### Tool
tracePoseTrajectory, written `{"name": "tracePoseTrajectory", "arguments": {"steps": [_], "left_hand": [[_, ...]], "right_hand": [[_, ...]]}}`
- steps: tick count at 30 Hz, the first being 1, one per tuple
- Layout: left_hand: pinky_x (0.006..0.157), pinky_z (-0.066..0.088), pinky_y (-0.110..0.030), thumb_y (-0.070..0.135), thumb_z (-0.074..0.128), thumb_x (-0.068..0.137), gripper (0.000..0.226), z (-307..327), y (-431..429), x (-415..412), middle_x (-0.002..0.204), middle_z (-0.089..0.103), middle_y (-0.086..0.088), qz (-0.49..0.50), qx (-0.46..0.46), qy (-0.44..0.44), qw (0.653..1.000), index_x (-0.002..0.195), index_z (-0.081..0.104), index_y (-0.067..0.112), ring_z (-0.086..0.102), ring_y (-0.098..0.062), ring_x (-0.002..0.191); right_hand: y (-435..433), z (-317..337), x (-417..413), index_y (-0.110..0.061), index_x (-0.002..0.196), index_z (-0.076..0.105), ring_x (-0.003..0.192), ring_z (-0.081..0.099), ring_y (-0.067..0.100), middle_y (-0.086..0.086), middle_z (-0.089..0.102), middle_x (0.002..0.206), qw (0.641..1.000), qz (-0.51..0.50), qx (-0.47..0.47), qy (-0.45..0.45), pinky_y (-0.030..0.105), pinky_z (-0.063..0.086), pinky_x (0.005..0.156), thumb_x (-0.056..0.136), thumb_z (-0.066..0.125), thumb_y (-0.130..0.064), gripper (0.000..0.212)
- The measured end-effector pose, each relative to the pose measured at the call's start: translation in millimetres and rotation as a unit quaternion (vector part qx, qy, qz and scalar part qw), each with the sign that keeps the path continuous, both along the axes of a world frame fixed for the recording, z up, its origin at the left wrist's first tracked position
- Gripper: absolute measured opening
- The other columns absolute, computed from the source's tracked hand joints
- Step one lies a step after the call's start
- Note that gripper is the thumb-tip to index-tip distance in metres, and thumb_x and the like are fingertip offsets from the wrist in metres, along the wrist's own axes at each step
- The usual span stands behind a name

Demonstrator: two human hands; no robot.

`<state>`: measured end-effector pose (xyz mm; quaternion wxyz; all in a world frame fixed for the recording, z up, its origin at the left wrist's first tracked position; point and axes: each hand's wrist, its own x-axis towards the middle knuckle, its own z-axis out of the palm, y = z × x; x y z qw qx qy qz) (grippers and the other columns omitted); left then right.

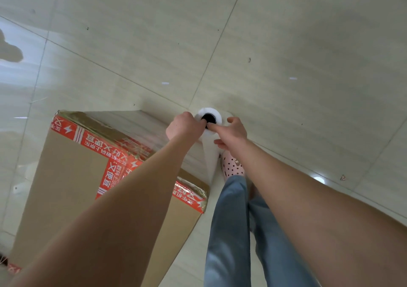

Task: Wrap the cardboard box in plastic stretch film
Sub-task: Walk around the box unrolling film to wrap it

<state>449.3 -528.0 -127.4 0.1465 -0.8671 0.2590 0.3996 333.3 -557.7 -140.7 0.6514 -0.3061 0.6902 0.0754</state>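
1. The cardboard box (pixel 70 176) stands on the floor at about 8 o'clock in the view, its top face turned up to the camera.
2. The stretch film roll (pixel 215 113) is held upright just past the box's far corner, at 2 o'clock from the box. It is seen end-on: a white rim round a dark core hole.
3. A translucent sheet of film (pixel 154 128) runs from the roll across the box's far side, and more film hangs below the roll.
4. The left hand (pixel 184 127) is curled into a fist at 9 o'clock of the roll, with a digit hooked into the core.
5. The right hand (pixel 236 131) holds the roll from 3 o'clock. One digit reaches to the core's mouth and the others bend round the roll's wall; how firmly it holds cannot be told.
6. Both forearms are bare and stretched nearly straight, forward and down.
7. Orange-red tape (pixel 97 141) crosses the box top, printed with white lightning bolts and Chinese characters — "又便宜" can be read.
8. The box's right edge runs just beside a leg in blue jeans (pixel 229 220); a pink dotted shoe (pixel 233 165) sits under the roll.
9. The tiled floor (pixel 286 44) lies open from 9 through 12 to 3 o'clock, with a dark stain (pixel 10 51) at 10 o'clock.
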Motion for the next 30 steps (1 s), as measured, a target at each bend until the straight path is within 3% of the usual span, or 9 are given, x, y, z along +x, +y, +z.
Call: {"name": "tracePoseTrajectory", "arguments": {"steps": [3,5,8,11,16,21,25,27,30], "left_hand": [[0.055,0.044,-0.026,0.052,0.052,0.082,0.042,-0.2,-7.3,9.4,0.083,0.067,0.000,-0.023,0.017,0.030,0.999,0.092,0.060,0.011,0.062,-0.021,0.070],[0.057,0.038,-0.029,0.045,0.060,0.081,0.040,0.8,-16.4,15.6,0.096,0.059,-0.001,-0.123,-0.041,-0.007,0.992,0.106,0.051,0.016,0.058,-0.025,0.079],[0.061,0.037,-0.033,0.024,0.063,0.082,0.049,-3.2,-31.7,16.6,0.116,0.052,-0.004,-0.291,-0.103,0.022,0.951,0.126,0.041,0.019,0.060,-0.029,0.095],[0.057,0.035,-0.033,0.012,0.057,0.083,0.033,-5.1,-41.6,13.3,0.106,0.052,-0.007,-0.383,-0.086,0.014,0.920,0.115,0.047,0.014,0.059,-0.029,0.084],[0.056,0.033,-0.032,0.010,0.052,0.082,0.019,-6.0,-42.4,33.5,0.091,0.051,-0.007,-0.301,-0.065,0.013,0.951,0.101,0.050,0.011,0.050,-0.027,0.075],[0.045,0.030,-0.025,0.020,0.057,0.082,0.012,-9.1,-33.0,62.3,0.072,0.053,-0.003,0.003,-0.090,0.007,0.996,0.083,0.049,0.011,0.052,-0.025,0.066],[0.050,0.054,-0.027,0.030,0.063,0.085,0.026,-7.1,-31.7,77.6,0.063,0.063,-0.007,0.203,-0.065,0.084,0.973,0.080,0.052,0.007,0.064,-0.018,0.050],[0.058,0.058,-0.033,0.032,0.063,0.086,0.030,-6.6,-34.7,82.3,0.068,0.065,-0.009,0.193,-0.055,0.104,0.974,0.086,0.052,0.005,0.066,-0.022,0.057],[0.060,0.045,-0.033,0.031,0.063,0.083,0.038,-3.9,-43.8,87.6,0.098,0.060,-0.008,-0.019,-0.069,0.025,0.997,0.111,0.049,0.010,0.061,-0.028,0.081]], "right_hand": [[-6.8,-2.7,12.8,-0.016,0.127,0.047,0.074,0.070,0.024,0.003,0.059,0.101,0.999,-0.025,-0.040,0.019,0.040,0.058,0.078,0.078,0.067,-0.016,0.053],[-11.1,-4.6,18.3,-0.017,0.123,0.050,0.086,0.067,0.026,0.000,0.053,0.096,0.998,-0.023,-0.049,0.026,0.041,0.056,0.082,0.077,0.064,-0.010,0.048],[-12.2,-7.5,24.1,-0.018,0.117,0.053,0.093,0.064,0.027,0.000,0.054,0.096,0.998,-0.006,-0.057,0.017,0.043,0.056,0.081,0.075,0.069,-0.013,0.044],[-13.2,-7.6,28.9,-0.022,0.111,0.054,0.089,0.065,0.026,-0.005,0.053,0.086,0.997,0.025,-0.068,0.012,0.043,0.056,0.080,0.074,0.072,-0.022,0.041],[-18.4,-3.5,39.6,-0.030,0.120,0.055,0.088,0.065,0.021,-0.004,0.064,0.108,0.986,0.127,-0.108,0.031,0.032,0.050,0.079,0.076,0.065,-0.031,0.045],[-26.1,0.4,64.2,-0.020,0.133,0.040,0.105,0.059,0.025,0.003,0.054,0.125,0.990,0.095,-0.099,0.038,0.031,0.043,0.077,0.074,0.070,-0.045,0.072],[-38.1,1.2,86.0,-0.014,0.118,0.055,0.094,0.066,0.031,0.008,0.059,0.117,0.994,0.068,-0.086,-0.001,0.042,0.054,0.085,0.080,0.065,-0.025,0.040],[-47.1,-0.3,93.8,-0.013,0.105,0.058,0.090,0.066,0.032,0.005,0.059,0.103,0.989,0.091,-0.115,0.002,0.044,0.055,0.082,0.081,0.060,-0.017,0.024],[-55.0,-1.1,99.3,-0.016,0.087,0.055,0.085,0.065,0.033,0.001,0.055,0.086,0.987,0.109,-0.123,0.000,0.046,0.056,0.078,0.079,0.060,-0.014,0.010]]}}
